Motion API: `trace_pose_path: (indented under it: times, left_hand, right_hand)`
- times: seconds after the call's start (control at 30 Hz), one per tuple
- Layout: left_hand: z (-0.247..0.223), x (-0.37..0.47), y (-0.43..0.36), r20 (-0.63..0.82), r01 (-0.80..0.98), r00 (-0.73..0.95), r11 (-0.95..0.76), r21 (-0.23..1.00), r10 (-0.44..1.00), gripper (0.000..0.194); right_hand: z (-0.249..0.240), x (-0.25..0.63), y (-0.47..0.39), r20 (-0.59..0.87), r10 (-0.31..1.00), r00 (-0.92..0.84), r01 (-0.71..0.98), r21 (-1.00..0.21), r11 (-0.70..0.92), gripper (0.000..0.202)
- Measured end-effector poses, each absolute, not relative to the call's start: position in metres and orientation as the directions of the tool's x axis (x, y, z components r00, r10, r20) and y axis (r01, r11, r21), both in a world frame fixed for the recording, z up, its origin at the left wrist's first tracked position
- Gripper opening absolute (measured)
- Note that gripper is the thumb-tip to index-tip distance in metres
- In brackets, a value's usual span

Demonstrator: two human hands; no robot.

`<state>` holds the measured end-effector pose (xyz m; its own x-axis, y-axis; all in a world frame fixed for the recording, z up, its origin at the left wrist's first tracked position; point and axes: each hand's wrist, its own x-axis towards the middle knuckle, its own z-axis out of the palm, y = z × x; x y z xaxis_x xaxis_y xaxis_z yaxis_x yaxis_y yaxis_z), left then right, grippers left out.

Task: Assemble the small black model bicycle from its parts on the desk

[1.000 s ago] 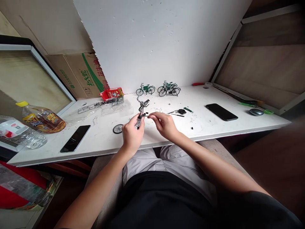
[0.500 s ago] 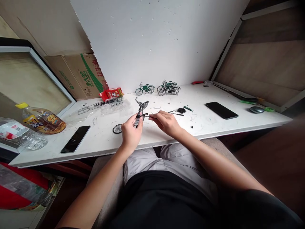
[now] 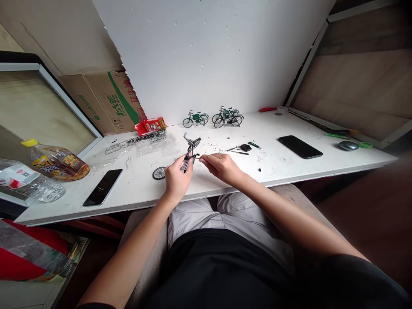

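Note:
My left hand grips a partly assembled model bicycle above the front part of the table. Its handlebar points up and away from me. My right hand is closed in a pinch just right of the bicycle, with the fingertips on a thin dark piece that reaches to the frame; what exactly it is cannot be made out. A loose spoked wheel lies on the table beside my left hand. Small black parts and a thin dark rod lie beyond my right hand.
Finished model bicycles stand along the back wall. A phone and a mouse lie to the right. At left are another phone, bottles, a red packet and wire-like part frames on plastic film.
My right hand has shifted slightly left toward the bicycle. My left hand and the bicycle have hardly moved.

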<state>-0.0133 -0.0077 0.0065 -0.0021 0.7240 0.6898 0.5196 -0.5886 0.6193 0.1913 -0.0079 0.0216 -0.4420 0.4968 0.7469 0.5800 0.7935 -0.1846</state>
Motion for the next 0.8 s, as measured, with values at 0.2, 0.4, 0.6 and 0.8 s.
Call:
trace_pose_path:
  times: [0.2, 0.4, 0.6, 0.8]
  left_hand:
    - [-0.002, -0.013, -0.006, 0.743, 0.564, 0.016, -0.62, 0.545, 0.669, 0.029]
    - [0.0, -0.01, -0.009, 0.776, 0.569, -0.03, -0.627, 0.532, 0.63, 0.031]
    - [0.01, -0.009, -0.015, 0.778, 0.567, -0.048, -0.624, 0.538, 0.627, 0.032]
    - [0.011, -0.011, -0.016, 0.738, 0.543, -0.046, -0.603, 0.585, 0.674, 0.034]
  right_hand:
    - [0.024, 0.177, -0.018, 0.574, 0.782, -0.241, 0.466, -0.639, 0.612, 0.051]
    - [0.021, 0.171, -0.017, 0.575, 0.799, -0.176, 0.504, -0.645, 0.575, 0.049]
    - [0.02, 0.181, -0.012, 0.702, 0.612, -0.365, 0.676, -0.253, 0.692, 0.033]
    - [0.025, 0.193, -0.008, 0.694, 0.484, -0.533, 0.701, 0.042, 0.712, 0.033]
